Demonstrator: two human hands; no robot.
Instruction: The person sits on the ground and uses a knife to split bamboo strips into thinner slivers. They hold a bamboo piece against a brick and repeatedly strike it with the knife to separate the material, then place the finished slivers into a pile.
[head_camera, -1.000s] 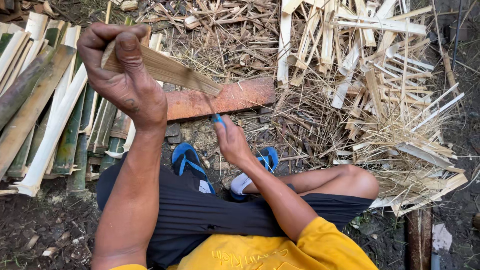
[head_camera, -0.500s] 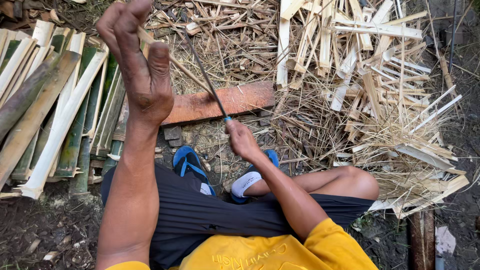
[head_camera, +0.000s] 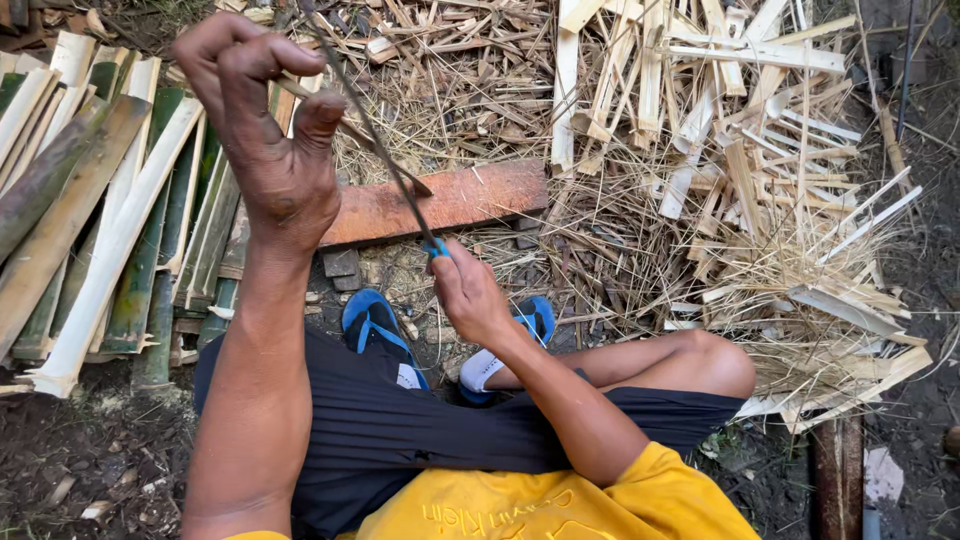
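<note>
Knife blade (head_camera: 380, 140) slants up-left from right hand (head_camera: 470, 295).

The left hand (head_camera: 275, 140) now sits higher, toward 11 o'clock, than a second ago, when it gripped a broad bamboo strip lying flat toward 3 o'clock. That wide face no longer shows; only a thin bamboo sliver (head_camera: 345, 115) pokes from under the thumb. The knife blade (head_camera: 375, 135), barely visible a second ago, now stands out as a long dark line running from the right hand (head_camera: 470, 295) up toward 11 o'clock, past the left thumb. The right hand has shifted slightly toward 3 o'clock.
</note>
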